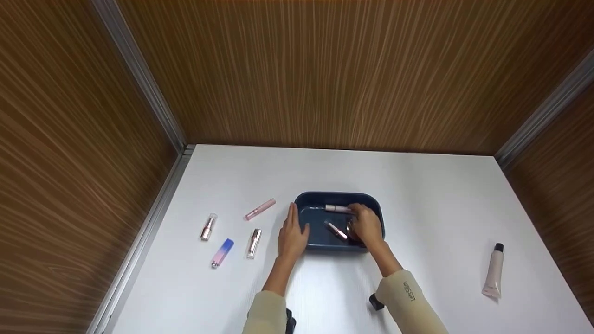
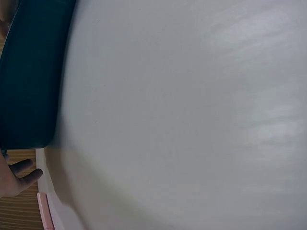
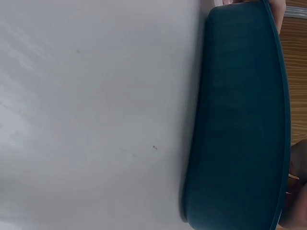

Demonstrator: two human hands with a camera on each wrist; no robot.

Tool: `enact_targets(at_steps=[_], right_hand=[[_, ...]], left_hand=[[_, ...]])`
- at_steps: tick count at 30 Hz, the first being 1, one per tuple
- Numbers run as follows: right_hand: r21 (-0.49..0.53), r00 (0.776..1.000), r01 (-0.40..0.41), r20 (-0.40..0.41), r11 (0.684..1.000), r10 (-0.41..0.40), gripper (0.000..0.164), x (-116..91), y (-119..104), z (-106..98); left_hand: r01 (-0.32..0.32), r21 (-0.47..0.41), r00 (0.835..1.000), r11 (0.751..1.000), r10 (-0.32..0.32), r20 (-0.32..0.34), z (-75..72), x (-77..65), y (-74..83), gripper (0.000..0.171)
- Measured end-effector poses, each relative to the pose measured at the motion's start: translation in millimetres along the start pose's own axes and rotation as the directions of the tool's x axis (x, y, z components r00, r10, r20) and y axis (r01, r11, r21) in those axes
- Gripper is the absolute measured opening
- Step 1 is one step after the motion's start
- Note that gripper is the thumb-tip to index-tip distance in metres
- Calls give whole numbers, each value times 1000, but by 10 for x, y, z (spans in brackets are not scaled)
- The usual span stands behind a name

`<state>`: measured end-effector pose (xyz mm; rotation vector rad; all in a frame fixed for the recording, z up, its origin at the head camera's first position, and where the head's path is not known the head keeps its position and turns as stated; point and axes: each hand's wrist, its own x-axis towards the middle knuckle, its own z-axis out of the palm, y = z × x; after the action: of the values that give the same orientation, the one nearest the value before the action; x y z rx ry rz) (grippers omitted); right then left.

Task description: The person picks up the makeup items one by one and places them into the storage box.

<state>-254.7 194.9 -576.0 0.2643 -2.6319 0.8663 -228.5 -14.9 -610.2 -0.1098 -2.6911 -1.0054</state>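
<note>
We see a dark blue bin (image 1: 332, 247) on the white worktop (image 1: 436, 208), roughly midway between its left and right edges and set back from the far edge. Our left hand (image 1: 292, 237) rests on the bin's left wall, its fingers (image 1: 290, 215) straight and released, thumb over the rim. Our right hand (image 1: 366, 225) reaches inside at the right end; we cannot tell whether its fingers grasp anything. By it, in the bin, are a pale tube (image 1: 337, 209) along the far wall, its right end at the fingers, a slim stick (image 1: 336, 230) lying slantwise nearer us, and a partly hidden round item (image 1: 351, 230).

Toward the worktop's left edge lie a pink tube (image 1: 260, 209), a clear-capped tube (image 1: 209, 227), a blue-and-pink case (image 1: 222, 253) and a metallic tube (image 1: 254, 243), all apart. Near the right edge lies a black-capped squeeze tube (image 1: 494, 272). Wood-grain panels (image 1: 297, 79) rise beyond the far edge and at both sides.
</note>
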Motion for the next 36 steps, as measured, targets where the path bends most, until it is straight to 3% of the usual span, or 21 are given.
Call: enact_targets(at_steps=[9, 23, 31, 36], right_hand=[[34, 997, -81, 10, 996, 81, 33, 10, -16, -114], [53, 997, -64, -33, 997, 66, 32, -18, -64, -273], [65, 995, -59, -78, 996, 64, 29, -44, -69, -371], [85, 992, -94, -76, 992, 101, 30, -50, -88, -471]], left_hand=[[4, 10, 1000, 1000, -4, 7, 4, 3, 1, 67], [8, 0, 1000, 1000, -8, 8, 7, -2, 25, 67], [-17, 18, 999, 1000, 18, -27, 7, -13, 14, 67], [-23, 13, 999, 1000, 23, -37, 4, -10, 5, 66]])
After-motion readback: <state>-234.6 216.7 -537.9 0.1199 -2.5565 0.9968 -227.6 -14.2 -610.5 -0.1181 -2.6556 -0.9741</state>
